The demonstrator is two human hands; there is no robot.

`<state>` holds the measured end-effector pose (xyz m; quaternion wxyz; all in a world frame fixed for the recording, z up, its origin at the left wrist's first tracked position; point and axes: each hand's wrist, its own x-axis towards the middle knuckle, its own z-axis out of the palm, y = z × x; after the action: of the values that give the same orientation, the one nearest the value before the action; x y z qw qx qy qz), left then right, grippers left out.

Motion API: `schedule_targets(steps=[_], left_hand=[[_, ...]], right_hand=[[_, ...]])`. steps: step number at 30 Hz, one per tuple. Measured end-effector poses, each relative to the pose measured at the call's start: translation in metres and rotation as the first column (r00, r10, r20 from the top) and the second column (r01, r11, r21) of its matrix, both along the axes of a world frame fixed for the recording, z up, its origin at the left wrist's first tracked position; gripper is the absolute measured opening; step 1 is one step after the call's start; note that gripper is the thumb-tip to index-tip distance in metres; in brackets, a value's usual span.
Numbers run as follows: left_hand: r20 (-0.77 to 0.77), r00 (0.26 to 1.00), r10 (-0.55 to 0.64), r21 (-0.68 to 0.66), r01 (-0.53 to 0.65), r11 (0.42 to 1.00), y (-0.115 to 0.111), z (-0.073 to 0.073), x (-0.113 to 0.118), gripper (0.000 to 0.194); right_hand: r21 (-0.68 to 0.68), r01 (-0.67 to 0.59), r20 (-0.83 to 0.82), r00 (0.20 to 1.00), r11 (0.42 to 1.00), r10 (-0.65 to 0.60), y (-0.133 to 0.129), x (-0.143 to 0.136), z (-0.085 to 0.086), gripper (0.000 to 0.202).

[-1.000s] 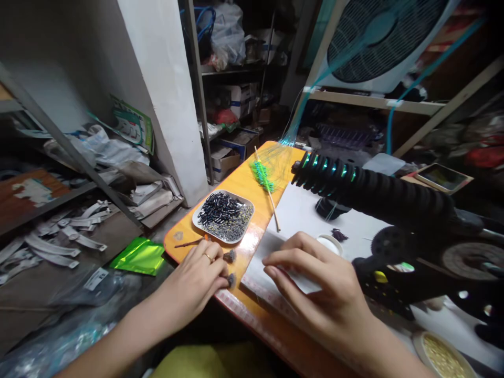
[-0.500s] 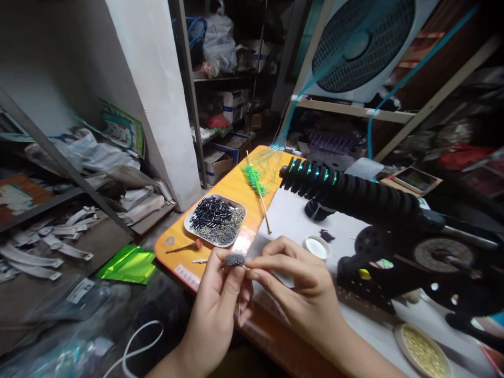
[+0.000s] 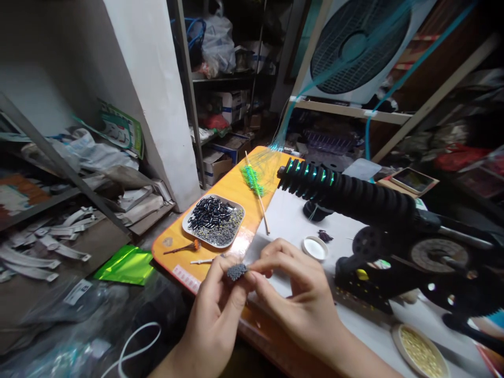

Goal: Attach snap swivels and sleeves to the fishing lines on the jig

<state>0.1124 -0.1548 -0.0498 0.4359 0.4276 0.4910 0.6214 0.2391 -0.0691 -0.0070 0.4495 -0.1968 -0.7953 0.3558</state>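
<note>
The left hand (image 3: 216,312) pinches a gray bundle (image 3: 237,271) above the table's (image 3: 232,184) near edge. The right hand's (image 3: 303,291) thumb and forefinger meet the bundle's right end; whether they grip it cannot be determined. Beyond lies a tray (image 3: 185,226) of small parts.

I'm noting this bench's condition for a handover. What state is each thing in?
Dark grey knobbly cluster: held
Left hand: pinching the cluster
Right hand: fingertips at the cluster's end, grip unclear
Square white shallow tray: uncovered, holding black and grey pieces
Small round white dish: uncovered
Round pale dish of golden pieces: uncovered
Shiny green foil packet: lying flat
White-framed box fan: spinning or not, unclear
</note>
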Motion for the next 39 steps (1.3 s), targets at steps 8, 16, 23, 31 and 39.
schedule_targets(steps=[8,16,23,31,39], left_hand=[[-0.042,0.966,0.254,0.075,-0.251,0.965,-0.001,0.0,-0.004,0.006],[-0.131,0.907,0.4,0.398,-0.322,0.859,-0.003,0.007,-0.016,0.013],[0.073,0.959,0.274,0.259,-0.284,0.923,-0.006,0.006,-0.014,0.014],[0.48,0.877,0.02,-0.051,0.005,0.999,-0.006,0.013,-0.016,0.025],[0.535,0.843,0.044,-0.105,0.014,0.994,-0.006,0.022,-0.016,0.029]], right_hand=[[0.051,-0.014,0.006,1.0,0.999,0.014,-0.002,0.0,-0.004,0.009],[0.082,-0.035,0.04,0.999,0.996,0.032,0.004,0.001,-0.003,0.011],[0.139,-0.022,0.062,0.998,0.99,0.013,0.004,0.001,-0.001,0.012],[0.278,-0.055,0.111,0.993,0.959,0.025,0.007,0.005,0.001,0.014],[0.281,-0.067,0.117,0.993,0.957,0.035,0.006,0.005,0.0,0.01]])
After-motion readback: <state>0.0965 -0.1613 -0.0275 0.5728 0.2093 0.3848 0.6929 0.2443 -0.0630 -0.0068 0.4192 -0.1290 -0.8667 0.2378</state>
